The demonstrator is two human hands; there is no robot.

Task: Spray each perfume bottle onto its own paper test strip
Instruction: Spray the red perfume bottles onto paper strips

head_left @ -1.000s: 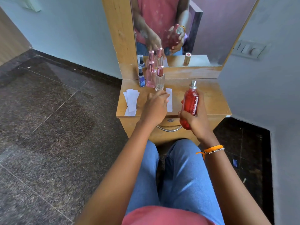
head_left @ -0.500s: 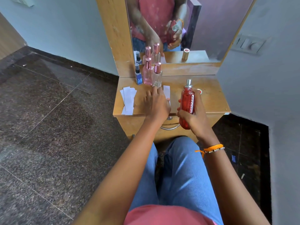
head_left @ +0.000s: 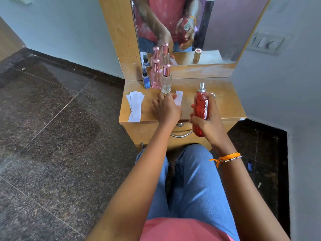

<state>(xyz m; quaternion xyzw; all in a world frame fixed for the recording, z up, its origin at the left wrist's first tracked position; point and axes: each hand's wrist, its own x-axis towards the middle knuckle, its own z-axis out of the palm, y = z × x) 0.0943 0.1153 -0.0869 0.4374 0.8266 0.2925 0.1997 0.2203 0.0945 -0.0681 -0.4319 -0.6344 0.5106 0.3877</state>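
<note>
Head view, looking down over a seated person's knees: a small wooden dressing surface is seen against a mirror, with dark stone floor to the left.

The right hand is clamped around a tall red perfume bottle, which is held upright above the front edge of the surface, its silver nozzle uncapped at the top. The way the nozzle opening faces cannot be told.

The left hand is laid palm down on the surface, its fingers curled together onto the near part of a single white paper test strip. Whether the strip is pinched or only pressed cannot be told.

The strip is placed with its long axis running away from the person, and it lies just to the left of the red bottle, lower than the nozzle. It is judged that the coming spray depends on the nozzle being turned leftward toward this strip, or on the strip being raised in front of it.

Further left, a fanned stack of spare strips is seen near the surface's left edge.

At the back, three capped bottles are stood close together: a pink one, a clear one and a small blue one
</note>
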